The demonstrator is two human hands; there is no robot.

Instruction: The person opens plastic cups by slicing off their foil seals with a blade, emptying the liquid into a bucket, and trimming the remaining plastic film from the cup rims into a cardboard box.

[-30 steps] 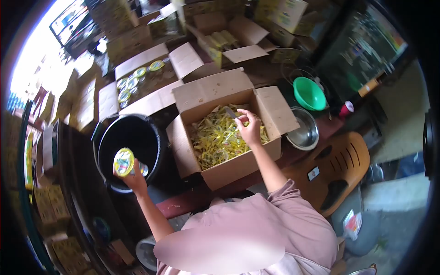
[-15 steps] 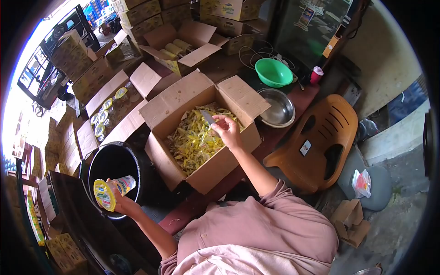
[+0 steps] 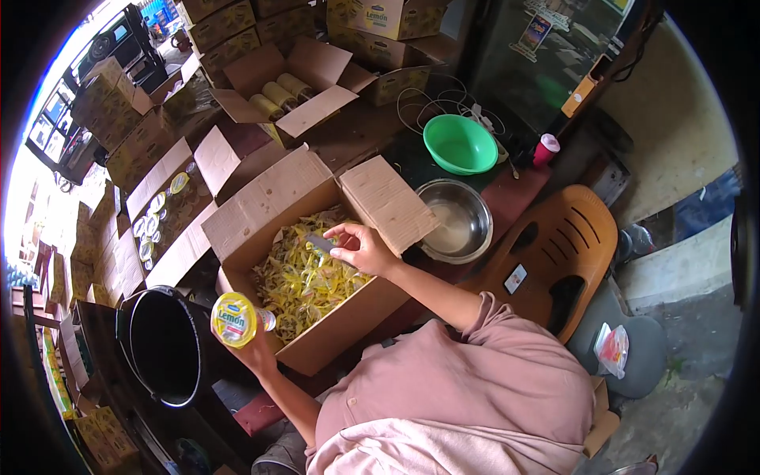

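My left hand (image 3: 258, 355) is closed around a plastic cup (image 3: 234, 320) with a yellow printed "Lemon" lid turned toward me. The cup is held between the black bucket (image 3: 198, 348) and the near left side of an open cardboard box (image 3: 340, 332). Over that box, my right hand (image 3: 366, 248) pinches a flat grey blade (image 3: 320, 243) between thumb and fingers; its exact kind is unclear. Below the blade, yellow and clear plastic scraps (image 3: 297, 277) fill the box. Whether the blade touches them I cannot tell.
Left of the box stands a carton of lidded cups (image 3: 150, 226). Behind it is a carton with rolls (image 3: 277, 95). A green basin (image 3: 461, 144) and a metal bowl (image 3: 455, 222) sit to the right. An orange chair (image 3: 566, 253) holds a phone (image 3: 515, 279).
My left hand has brought the cup away from over the bucket, rightward toward the box. The right hand still holds the blade over the scraps, and the whole view has shifted.
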